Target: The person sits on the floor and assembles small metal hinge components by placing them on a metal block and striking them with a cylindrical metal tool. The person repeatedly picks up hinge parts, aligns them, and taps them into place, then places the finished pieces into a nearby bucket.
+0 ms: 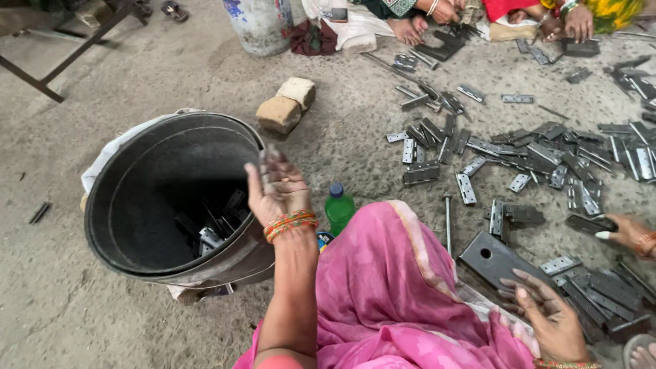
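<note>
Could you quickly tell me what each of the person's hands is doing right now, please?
Left hand: open, empty, raised over the black bucket.
Right hand: open, fingers resting on the metal hinges, gripping nothing.

1. The tub [164, 198] looked like dull, dark sheet metal, matt inside.
2. At three o'clock, the hinges [547, 157] were grey metal with faint sheen.
3. The floor [137, 89] was rough concrete.
4. The drape [396, 287] was soft pink cloth.
</note>
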Tool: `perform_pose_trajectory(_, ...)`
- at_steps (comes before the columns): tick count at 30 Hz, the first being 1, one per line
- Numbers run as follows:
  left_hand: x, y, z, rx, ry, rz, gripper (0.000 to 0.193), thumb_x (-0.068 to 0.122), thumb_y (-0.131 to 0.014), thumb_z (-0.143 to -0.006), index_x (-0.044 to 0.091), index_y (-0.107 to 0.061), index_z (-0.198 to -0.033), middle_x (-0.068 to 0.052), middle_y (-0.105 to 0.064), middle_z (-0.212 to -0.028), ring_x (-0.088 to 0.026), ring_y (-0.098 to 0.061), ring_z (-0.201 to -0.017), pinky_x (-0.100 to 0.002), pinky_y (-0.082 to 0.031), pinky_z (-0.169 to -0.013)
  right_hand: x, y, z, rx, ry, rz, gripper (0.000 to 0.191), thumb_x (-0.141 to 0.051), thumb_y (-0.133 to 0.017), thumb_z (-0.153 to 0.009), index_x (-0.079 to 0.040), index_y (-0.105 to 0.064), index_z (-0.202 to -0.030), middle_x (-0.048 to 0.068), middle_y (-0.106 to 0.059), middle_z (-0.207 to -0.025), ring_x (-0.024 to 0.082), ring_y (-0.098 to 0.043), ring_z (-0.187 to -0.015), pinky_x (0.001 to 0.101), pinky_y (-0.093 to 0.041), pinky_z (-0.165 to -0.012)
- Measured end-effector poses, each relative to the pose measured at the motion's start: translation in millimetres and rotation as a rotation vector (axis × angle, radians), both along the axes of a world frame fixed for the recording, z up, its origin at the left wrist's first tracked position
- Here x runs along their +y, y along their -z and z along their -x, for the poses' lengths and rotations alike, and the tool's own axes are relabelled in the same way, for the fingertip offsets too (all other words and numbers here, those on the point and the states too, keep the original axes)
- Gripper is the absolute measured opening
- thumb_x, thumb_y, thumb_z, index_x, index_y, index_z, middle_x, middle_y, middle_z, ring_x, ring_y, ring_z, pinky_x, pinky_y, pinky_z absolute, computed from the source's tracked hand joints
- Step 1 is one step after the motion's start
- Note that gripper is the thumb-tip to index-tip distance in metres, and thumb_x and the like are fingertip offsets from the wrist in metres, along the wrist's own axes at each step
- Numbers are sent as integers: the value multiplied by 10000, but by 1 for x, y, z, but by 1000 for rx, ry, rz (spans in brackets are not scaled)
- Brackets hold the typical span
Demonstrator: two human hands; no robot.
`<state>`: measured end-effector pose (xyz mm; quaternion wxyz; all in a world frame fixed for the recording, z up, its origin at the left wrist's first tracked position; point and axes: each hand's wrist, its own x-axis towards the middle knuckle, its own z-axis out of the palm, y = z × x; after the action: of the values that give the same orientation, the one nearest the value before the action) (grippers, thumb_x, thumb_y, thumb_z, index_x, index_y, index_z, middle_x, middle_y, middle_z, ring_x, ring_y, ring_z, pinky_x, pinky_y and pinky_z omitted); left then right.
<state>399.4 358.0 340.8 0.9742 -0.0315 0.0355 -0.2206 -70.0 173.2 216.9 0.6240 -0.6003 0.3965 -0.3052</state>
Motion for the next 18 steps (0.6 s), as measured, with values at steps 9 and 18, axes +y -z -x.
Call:
perform_pose_trajectory(9, -46, 37, 63, -223, 450, -291, 172, 234, -653, -1035, 72, -688, -990, -27, -647, -797, -138, -570, -668, -281, -426, -566, 6, 17, 53, 167, 39, 138, 395, -148, -628, -984, -41, -627, -1364, 93, -713, -1241, 177, -660, -1114, 336, -567, -915)
perform_pose_trajectory(18, -155, 82, 163, -359, 978, -424, 127, 229, -635, -1041, 109, -644, -1001, -9, -627, -804, -140, -564, -653, -286, -448, -594, -22, 139, 151, 207, 266, 10, 364, -183, -715, -963, -34, -672, -1293, 53, -749, -1099, 117, -696, -969, 271, -581, -824)
